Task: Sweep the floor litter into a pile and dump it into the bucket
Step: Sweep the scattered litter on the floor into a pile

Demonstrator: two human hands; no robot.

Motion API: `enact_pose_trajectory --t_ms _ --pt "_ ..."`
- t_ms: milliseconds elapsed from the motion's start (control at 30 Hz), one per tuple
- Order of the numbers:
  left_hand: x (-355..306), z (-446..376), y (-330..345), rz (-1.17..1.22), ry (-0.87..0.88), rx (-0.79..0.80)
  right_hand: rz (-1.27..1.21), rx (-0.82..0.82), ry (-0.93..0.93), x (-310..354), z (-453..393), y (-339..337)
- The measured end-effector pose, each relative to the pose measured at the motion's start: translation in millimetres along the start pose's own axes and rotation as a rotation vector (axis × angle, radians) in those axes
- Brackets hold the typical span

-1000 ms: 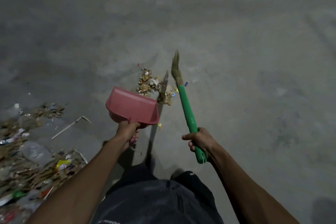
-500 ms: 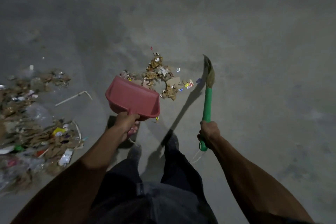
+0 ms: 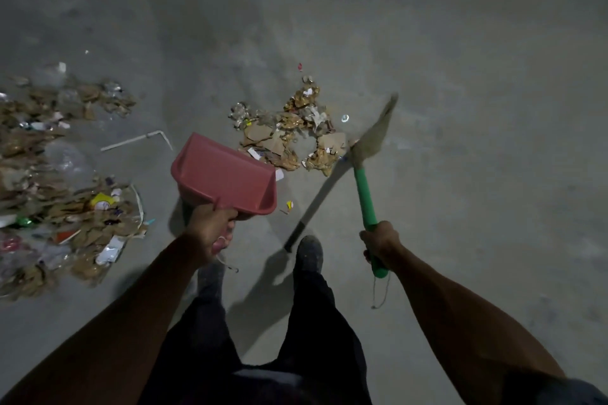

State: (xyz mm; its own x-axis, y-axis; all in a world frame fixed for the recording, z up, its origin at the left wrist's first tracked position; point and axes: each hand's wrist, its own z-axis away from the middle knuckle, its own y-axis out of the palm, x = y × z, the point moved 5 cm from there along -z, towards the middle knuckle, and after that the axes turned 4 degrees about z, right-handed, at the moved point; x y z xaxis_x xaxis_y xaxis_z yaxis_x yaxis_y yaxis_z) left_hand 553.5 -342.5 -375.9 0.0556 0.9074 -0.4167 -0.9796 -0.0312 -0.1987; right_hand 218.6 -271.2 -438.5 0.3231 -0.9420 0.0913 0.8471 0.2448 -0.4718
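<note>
1. L hand (image 3: pixel 210 230): fingers wrapped tight round the handle of the red dustpan (image 3: pixel 227 176). Pan held off the floor, mouth tilted away from the person, just near-left of the small litter pile (image 3: pixel 292 131). Can't tell if anything is in it; only the underside shows.
2. R hand (image 3: pixel 378 240): fingers clamped on the green broom handle (image 3: pixel 365 197). Bristle head (image 3: pixel 375 134) blurred, at the pile's right edge, touching or nearly so.
3. Small pile: cardboard scraps, wrappers, loosely gathered on the concrete floor (image 3: pixel 460 75). Strays beyond and right of it, plus one yellow bit (image 3: pixel 289 205) nearer the person.
4. Large litter spread (image 3: pixel 59 181) well left of the pile, unswept; bent white tube (image 3: pixel 138 139) between the two.
5. Bucket: not in view.
6. Assessment: gathering partly done; scooping, the left spread and dumping all appear outstanding.
</note>
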Motion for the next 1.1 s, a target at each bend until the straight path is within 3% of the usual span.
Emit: enact_pose_trajectory --t_ms 433,633,833,1100 --pt "2 -114 -196 -0.063 0.046 0.028 0.686 -0.063 -0.426 211 55 212" --pt "6 -151 -265 -0.089 0.053 -0.045 0.889 -0.037 -0.695 270 95 299" --pt "11 -155 -278 -0.043 0.026 -0.072 0.718 -0.062 -0.741 235 129 297" --pt "16 -133 -240 -0.091 0.037 0.050 0.135 -0.197 -0.310 94 138 239"
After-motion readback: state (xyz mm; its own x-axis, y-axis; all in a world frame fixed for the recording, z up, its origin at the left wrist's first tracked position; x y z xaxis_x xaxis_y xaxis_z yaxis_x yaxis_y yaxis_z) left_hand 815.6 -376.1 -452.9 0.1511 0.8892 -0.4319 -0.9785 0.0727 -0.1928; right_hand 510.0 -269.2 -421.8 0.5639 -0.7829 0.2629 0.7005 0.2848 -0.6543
